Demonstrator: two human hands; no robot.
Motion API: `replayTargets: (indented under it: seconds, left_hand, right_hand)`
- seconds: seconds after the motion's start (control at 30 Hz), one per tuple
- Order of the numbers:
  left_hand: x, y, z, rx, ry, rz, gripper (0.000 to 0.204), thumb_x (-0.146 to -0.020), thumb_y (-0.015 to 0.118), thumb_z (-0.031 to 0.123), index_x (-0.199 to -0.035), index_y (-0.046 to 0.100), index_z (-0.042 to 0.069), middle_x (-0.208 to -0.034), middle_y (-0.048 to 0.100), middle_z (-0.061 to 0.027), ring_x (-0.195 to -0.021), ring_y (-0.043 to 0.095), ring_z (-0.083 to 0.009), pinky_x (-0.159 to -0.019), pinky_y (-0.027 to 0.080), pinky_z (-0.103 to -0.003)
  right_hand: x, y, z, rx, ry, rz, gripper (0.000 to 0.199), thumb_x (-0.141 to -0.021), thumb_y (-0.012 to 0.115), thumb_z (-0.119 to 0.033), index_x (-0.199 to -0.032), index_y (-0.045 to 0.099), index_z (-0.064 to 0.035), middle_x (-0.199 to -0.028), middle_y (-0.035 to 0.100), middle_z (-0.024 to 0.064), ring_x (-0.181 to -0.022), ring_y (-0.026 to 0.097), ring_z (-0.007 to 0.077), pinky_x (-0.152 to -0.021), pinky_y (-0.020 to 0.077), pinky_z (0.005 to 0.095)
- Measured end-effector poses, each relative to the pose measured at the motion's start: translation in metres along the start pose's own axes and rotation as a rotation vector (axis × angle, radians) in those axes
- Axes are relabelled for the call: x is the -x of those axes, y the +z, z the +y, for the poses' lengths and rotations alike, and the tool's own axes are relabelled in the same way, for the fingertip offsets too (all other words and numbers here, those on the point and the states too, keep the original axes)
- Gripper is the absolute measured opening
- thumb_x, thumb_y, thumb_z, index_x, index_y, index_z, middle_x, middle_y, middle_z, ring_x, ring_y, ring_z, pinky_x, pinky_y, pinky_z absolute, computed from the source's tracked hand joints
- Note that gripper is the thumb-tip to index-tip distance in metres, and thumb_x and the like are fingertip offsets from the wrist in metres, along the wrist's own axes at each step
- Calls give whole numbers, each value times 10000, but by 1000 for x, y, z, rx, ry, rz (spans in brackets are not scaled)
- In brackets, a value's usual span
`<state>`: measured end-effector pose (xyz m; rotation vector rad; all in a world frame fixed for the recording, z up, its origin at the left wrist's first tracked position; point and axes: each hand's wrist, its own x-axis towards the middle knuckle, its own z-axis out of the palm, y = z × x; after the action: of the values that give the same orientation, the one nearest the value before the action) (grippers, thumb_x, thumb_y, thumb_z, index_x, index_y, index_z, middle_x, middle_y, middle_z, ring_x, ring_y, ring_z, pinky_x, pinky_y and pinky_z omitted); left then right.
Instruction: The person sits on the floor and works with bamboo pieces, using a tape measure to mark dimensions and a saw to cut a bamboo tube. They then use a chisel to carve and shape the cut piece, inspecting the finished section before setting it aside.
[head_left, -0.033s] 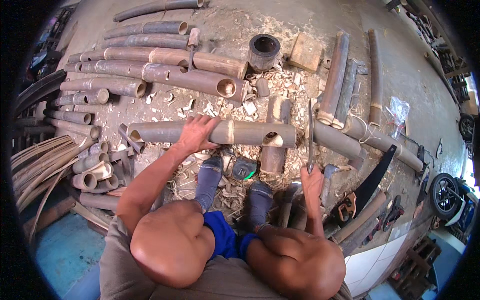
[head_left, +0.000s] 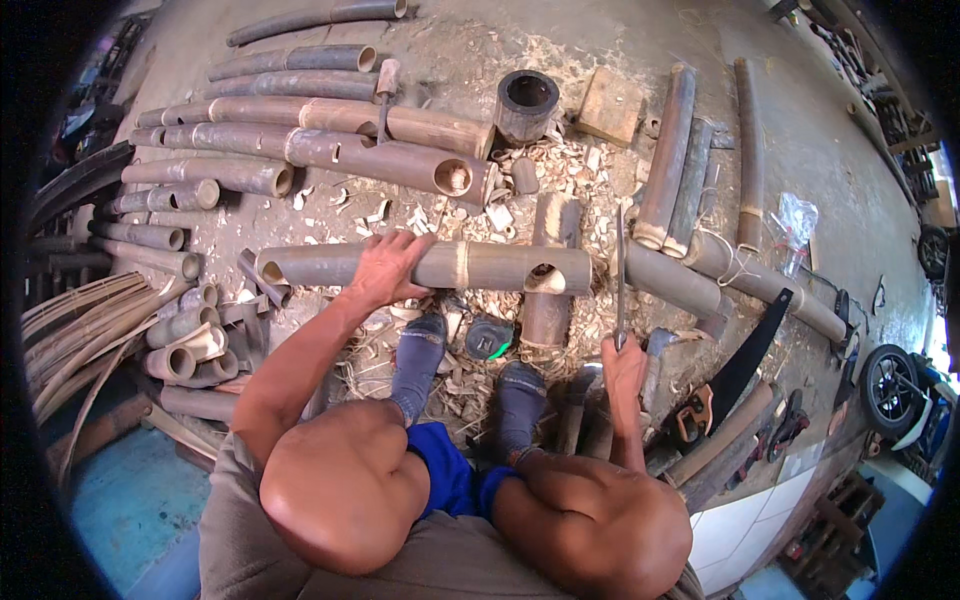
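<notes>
A thick bamboo tube lies crosswise in front of me, its right part across a shorter bamboo piece. One hole is cut near its right end, and another opening shows at its left end. My left hand is wrapped over the tube left of its middle node. My right hand grips a knife with a long blade, seen nearly edge-on and pointing away from me, just beyond the tube's right end. Between my feet and the tube sits a dark tape measure with a green edge.
Bamboo poles lie at far left, with a mallet on them. A hollow dark cylinder and a wooden block stand beyond pale shavings. On the right are a handsaw, more bamboo, a plastic bag and a wheel.
My left hand has shifted very slightly to the left on the bamboo tube. The knife and my right hand look almost unmoved.
</notes>
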<state>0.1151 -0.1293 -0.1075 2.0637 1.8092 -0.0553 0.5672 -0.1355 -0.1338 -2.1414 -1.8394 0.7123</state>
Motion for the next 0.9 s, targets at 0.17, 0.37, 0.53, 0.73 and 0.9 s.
replayTargets:
  seconds: [0.17, 0.37, 0.53, 0.73, 0.9]
  left_hand:
    - [14, -7, -30, -17, -45, 46, 934, -617, 912, 414, -1440, 525, 199, -1259, 640, -116, -1230, 605, -342, -1042, 461, -571]
    - [8, -35, -13, -24, -52, 110, 923, -588, 908, 433, -1392, 576, 127, -1236, 661, -148, -1174, 635, -368, -1021, 495, -530]
    - [-6, -110, 31, 250, -135, 209, 941, -600, 908, 468, -1378, 596, 40, -1265, 670, -210, -1174, 651, -391, -1024, 510, -472]
    - [-59, -154, 83, 876, -120, 67, 968, -659, 897, 546, -1345, 602, -70, -1223, 695, -219, -1080, 678, -292, -973, 524, -392]
    - [-104, -128, 134, 1613, 54, -22, 857, -843, 772, 556, -1437, 529, -11, -1212, 685, -158, -1051, 678, -234, -960, 542, -393]
  right_hand:
    - [31, 6, 11, 37, 66, 37, 305, -923, 666, -291, -952, 694, 11, -801, 680, 282, -771, 677, 495, -690, 513, 546]
    - [50, 2, -11, 34, 59, 18, 399, -901, 737, -250, -1155, 654, 47, -1137, 667, 272, -1030, 636, 485, -886, 521, 542]
    - [48, 2, -34, 6, -254, 157, 530, -913, 747, -277, -1299, 599, 56, -1258, 581, 271, -1100, 560, 454, -971, 476, 514]
    - [37, -20, -142, -669, -69, -556, 742, -933, 766, -346, -1502, 460, 19, -1362, 562, 253, -1254, 552, 360, -1080, 451, 488]
    - [41, 51, -131, -1186, -398, -604, 1051, -904, 801, -434, -1627, 199, 35, -1489, 498, 216, -1385, 483, 310, -1191, 373, 448]
